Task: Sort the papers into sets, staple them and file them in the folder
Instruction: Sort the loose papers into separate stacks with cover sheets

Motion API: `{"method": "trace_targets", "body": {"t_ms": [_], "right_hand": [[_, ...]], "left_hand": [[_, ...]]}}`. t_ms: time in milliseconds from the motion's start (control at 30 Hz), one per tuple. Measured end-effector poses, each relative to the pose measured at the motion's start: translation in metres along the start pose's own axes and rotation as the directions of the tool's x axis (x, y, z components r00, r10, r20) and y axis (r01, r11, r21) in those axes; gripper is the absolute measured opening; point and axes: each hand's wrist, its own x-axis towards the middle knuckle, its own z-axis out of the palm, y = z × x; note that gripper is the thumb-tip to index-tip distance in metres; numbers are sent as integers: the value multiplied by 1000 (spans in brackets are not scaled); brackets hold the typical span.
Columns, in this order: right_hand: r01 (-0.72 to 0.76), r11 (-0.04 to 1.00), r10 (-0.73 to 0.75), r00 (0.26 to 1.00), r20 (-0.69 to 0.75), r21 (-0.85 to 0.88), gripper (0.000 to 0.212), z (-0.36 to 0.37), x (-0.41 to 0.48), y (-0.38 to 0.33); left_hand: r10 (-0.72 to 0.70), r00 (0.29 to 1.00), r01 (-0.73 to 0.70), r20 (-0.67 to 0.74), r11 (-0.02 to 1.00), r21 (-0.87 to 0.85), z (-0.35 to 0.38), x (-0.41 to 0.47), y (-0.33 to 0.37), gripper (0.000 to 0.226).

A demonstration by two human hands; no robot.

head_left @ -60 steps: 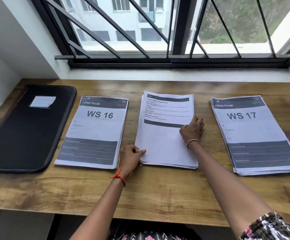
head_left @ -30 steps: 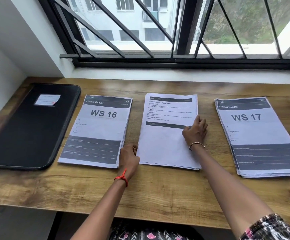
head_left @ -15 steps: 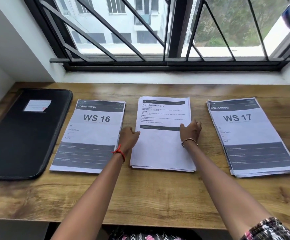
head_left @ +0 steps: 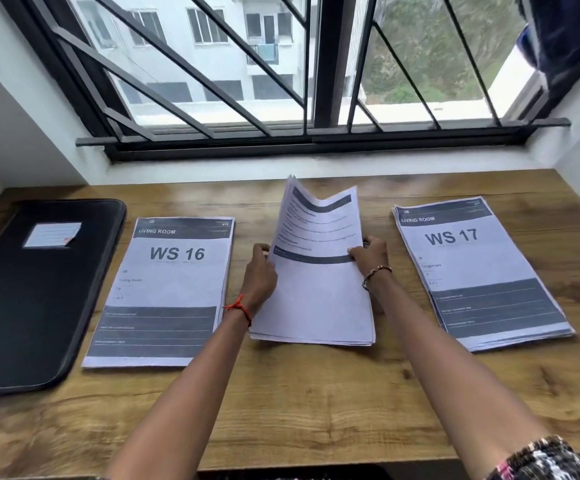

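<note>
Papers: middle stack (head_left: 319, 299) sits btwn WS 16 stack (head_left: 174, 289) and WS 17 stack (head_left: 472, 271) on table (head_left: 316, 393). Far end raised and bowed, near edge on the wood. Person's left hand (head_left: 262, 275) grips L edge, fingers curled round; right hand (head_left: 371, 258) pinches R edge. Black folder (head_left: 39, 299) lies closed at far left, apart from the stacks.
</note>
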Motion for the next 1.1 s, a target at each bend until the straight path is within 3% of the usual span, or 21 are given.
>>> {"method": "trace_targets", "body": {"t_ms": [133, 233, 367, 467, 633, 733, 833, 900, 1000, 1100], "right_hand": [[186, 971, -170, 979, -113, 149, 24, -4, -9, -35], [378, 879, -314, 918, -243, 293, 23, -11, -17, -68], [591, 773, -498, 790, -357, 230, 24, -15, -32, -82], [572, 804, -501, 799, -334, 163, 26, -9, -40, -67], [524, 833, -477, 843, -247, 180, 10, -4, -47, -59], [542, 823, -488, 827, -277, 169, 18, -3, -45, -62], [483, 855, -442, 870, -221, 191, 7, -4, -47, -56], [453, 874, -418, 885, -207, 175, 22, -5, -49, -51], [418, 890, -386, 903, -188, 183, 5, -4, -47, -50], [399, 893, -365, 913, -184, 208, 11, -6, -44, -53]], "left_hand": [[137, 985, -155, -108, 970, -189, -7, 1, 19, 27], [241, 962, -273, -128, 871, -408, -18, 5, 35, 21], [334, 933, -356, -136, 793, -495, -26, 4, 48, 11], [315, 945, -317, -93, 801, -507, -20, -3, 40, 19], [286, 956, -280, -66, 819, -500, -20, -5, 35, 27], [259, 963, -262, -78, 817, -514, -22, -4, 37, 24], [251, 966, -250, -66, 834, -492, -17, -4, 26, 31], [241, 970, -231, -41, 847, -479, -15, -6, 20, 36], [232, 972, -220, -33, 858, -463, -15, -7, 22, 37], [265, 963, -262, -56, 859, -440, -20, -5, 29, 34]]}}
